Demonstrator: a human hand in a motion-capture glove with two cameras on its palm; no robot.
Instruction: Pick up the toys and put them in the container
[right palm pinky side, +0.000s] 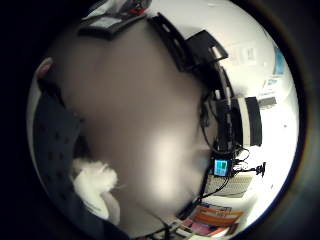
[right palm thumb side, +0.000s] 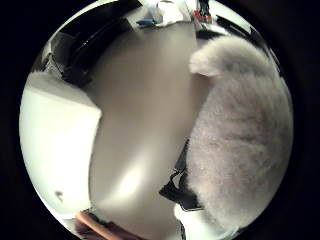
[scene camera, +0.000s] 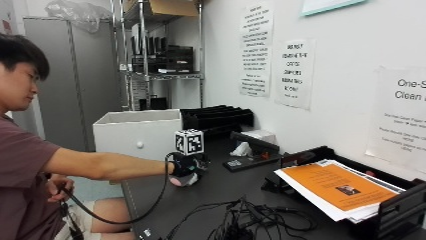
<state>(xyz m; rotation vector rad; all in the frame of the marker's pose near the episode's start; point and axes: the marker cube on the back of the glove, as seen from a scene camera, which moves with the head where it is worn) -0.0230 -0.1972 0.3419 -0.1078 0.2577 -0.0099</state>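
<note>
A: Our black-gloved right hand (scene camera: 187, 169) sits low over the dark grey counter (scene camera: 219, 192), and its grip is curled round a soft, pale, fluffy plush toy (right palm thumb side: 240, 135). From the palm's thumb side the fur fills much of what we see, so the toy is right against the palm.

B: Agreed. In the outside view a pinkish bit of it peeks out under the glove, just at the counter surface. We cannot tell whether it is lifted clear or touching.

A: So we judge this as the pick-up step: toy taken, not yet carried.

B: And the container? We take it to be the white box with a round knob (scene camera: 138, 132), standing at the counter's far end, beyond the hand and apart from it.

A: Then the next move calls for raising the toy high enough to pass the box's rim, then travelling over its open top before we let go.

B: We see no other toys from here.
</note>
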